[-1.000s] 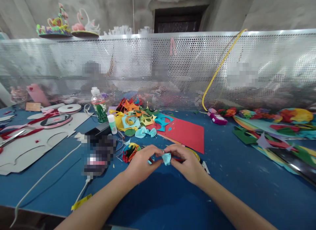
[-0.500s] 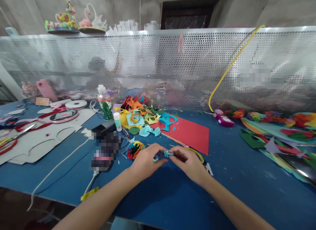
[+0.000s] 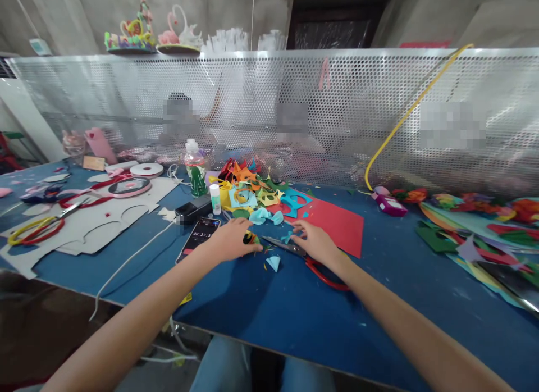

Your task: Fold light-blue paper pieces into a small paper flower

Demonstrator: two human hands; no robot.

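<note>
Head view: my left hand pinches the flower against the surface, steadying it; my right hand spreads open over scraps.

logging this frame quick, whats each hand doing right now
left hand: fingers curled over colourful paper, grip cannot be told
right hand: open, fingertips at blue scraps

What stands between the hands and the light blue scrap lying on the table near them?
The scissors lie across the way from the right hand to the blue scrap. Nothing visible lies between it and the left hand.
</note>
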